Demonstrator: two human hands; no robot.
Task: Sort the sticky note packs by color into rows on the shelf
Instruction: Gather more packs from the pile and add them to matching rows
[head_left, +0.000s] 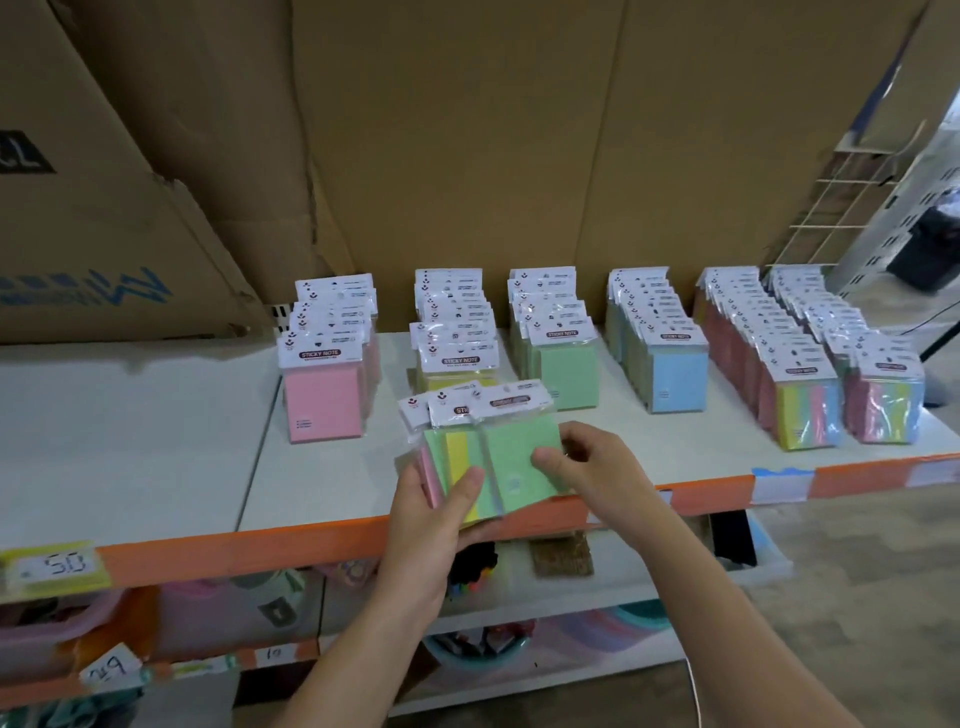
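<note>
Upright packs fill the white shelf: pink row, yellow row, green row, blue row, two multicolor rows. A held fanned bunch tilts over its front edge.

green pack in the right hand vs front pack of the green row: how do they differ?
The held green pack is pinched by the right hand near the front edge of the shelf; the green row's front pack stands untouched further back. The held pack tilts, overlapping the fanned packs in the left hand; the row pack stands upright. Both are green with a white header card.
</note>
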